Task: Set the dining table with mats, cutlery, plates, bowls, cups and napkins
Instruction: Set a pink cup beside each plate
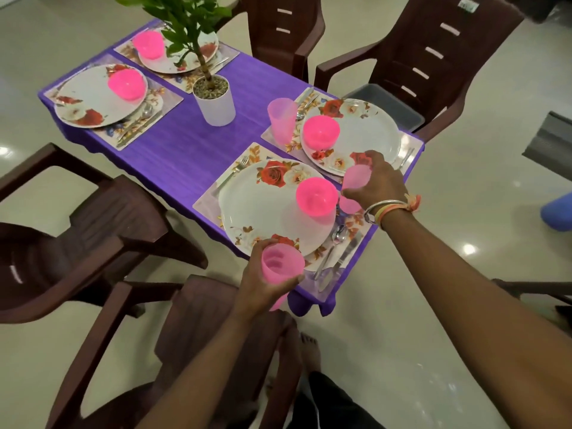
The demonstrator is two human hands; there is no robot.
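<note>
Over the near right corner of the purple-clothed table (185,144), both hands were observed, each with a cup.

- The right hand (376,184), with bangles (383,209) at the wrist, was curled round a pale pink cup (356,178).
- That cup was held tilted just beside the near bowl (316,196), over the strip between the near plate (263,209) and the far-right plate (365,134). Whether its base touched anything could not be told.
- The left hand (266,283) was wrapped round a stack of cups (281,263), with one cup seen nested inside another. The stack was held mouth-up at the near edge of the near plate, above the table's rim.

Four settings were noted, each a floral mat with a white rose-printed plate and a bright pink bowl set on the plate.

- A standing cup (281,119) was recorded upright on the mat of the far-right setting, just beside the far-right bowl (321,132).
- On the near mat (207,198), a fork (235,171) lay left of the near plate. A spoon (339,235) and a knife (346,252) lay right of it.
- The left plate (89,100) and the far-left plate (173,60) were each seen on their mats across the table.
- A potted plant (213,100) in a white pot stood at the table's middle.
- Brown plastic chairs (433,57) were placed round the table.
</note>
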